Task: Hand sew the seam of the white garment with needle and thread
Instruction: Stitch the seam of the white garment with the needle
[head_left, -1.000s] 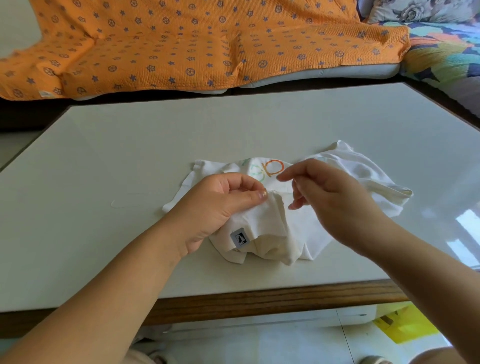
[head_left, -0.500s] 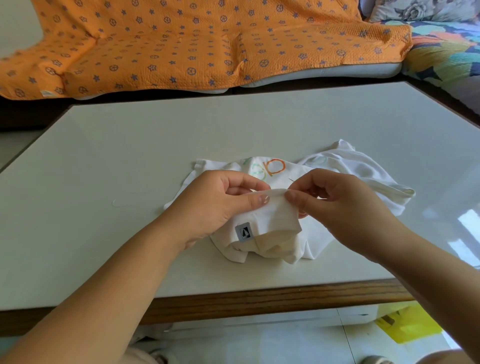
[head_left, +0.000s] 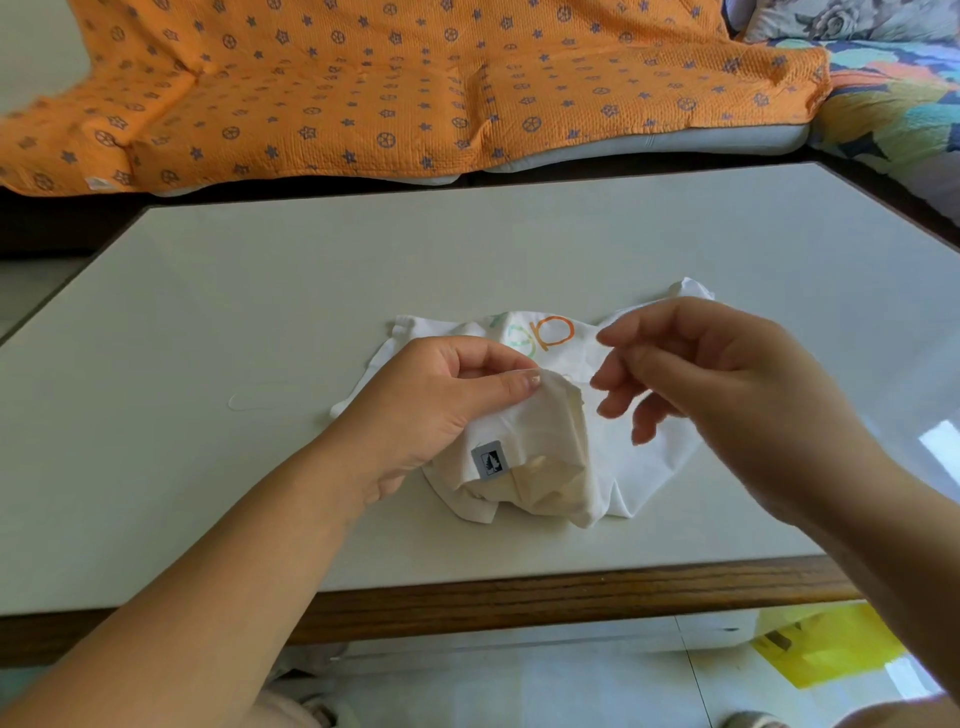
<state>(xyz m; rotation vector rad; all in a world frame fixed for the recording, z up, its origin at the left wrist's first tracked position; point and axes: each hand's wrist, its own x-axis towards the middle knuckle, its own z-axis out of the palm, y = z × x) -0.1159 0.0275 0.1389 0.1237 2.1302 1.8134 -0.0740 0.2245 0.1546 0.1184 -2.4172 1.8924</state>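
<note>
A small white garment (head_left: 639, 467) with an orange and green print lies bunched on the pale table (head_left: 234, 291). My left hand (head_left: 441, 405) pinches a raised fold of its edge between thumb and forefinger, just above a grey label (head_left: 489, 459). My right hand (head_left: 727, 395) hovers blurred above the garment, a little to the right of the fold, thumb and forefinger pinched together. The needle and taut thread at those fingertips are too thin to make out. A faint loop of white thread (head_left: 260, 400) rests on the table left of the garment.
An orange patterned blanket (head_left: 363, 88) covers the sofa behind the table, with a colourful quilt (head_left: 893, 104) at the right. The table's wooden front edge (head_left: 519, 597) runs below the garment. A yellow bag (head_left: 826, 649) lies on the floor.
My right hand went down to the fold with the needle, then pulled up and away to the right. The left hand kept its pinch on the fold.
</note>
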